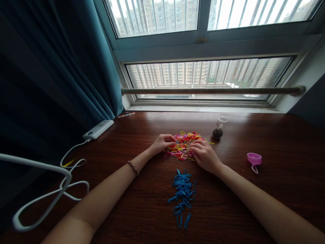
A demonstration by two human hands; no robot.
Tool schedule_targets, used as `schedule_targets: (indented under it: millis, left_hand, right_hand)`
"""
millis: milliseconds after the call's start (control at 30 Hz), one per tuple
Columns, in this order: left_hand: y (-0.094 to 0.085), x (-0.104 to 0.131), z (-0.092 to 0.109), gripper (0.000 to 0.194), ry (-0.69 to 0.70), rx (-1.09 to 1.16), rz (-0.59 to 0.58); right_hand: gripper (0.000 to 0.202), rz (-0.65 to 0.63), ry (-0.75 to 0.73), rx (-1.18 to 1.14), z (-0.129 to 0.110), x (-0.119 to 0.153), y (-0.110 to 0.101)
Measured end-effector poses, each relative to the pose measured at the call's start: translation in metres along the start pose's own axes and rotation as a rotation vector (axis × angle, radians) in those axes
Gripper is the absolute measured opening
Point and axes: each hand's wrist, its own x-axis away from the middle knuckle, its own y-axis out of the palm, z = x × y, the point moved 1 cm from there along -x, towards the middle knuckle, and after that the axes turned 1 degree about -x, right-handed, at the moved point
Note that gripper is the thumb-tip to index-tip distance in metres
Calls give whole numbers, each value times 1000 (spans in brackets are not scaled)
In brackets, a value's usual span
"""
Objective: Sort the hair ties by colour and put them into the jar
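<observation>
I have two hands, one left hand (165,144) and one right hand (204,156), and one bracelet (133,168). There are two piles of bands: one multicolored pile (183,146) and one blue pile (183,189), their bands too tangled to count. I also have one clear jar (222,119), one dark clump (217,133), one pink plastic piece (254,158), one white box (98,129), one curtain (83,61) and one horizontal rail (203,91).

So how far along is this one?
Partway, it seems: the blue bands lie in their own pile. The left hand and right hand are at the multicolored pile, where specks of blue seem to show, so some may be left.
</observation>
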Motion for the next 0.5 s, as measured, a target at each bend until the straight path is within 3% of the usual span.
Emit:
schedule_targets:
  millis: [167,267,400,500]
  left_hand:
    - [1,1,1,23,10,-29,18]
    - [1,1,1,22,19,-32,31]
    - [-2,6,12,21,49,-105,46]
    - [1,14,35,21,134,-147,-82]
  right_hand:
    - [36,-64,-108,-42,-6,0,-2]
    - [30,-102,-133,-56,-6,1,0]
    - [21,-2,-50,-82,1,4,3]
    - [23,48,14,-68,5,4,4]
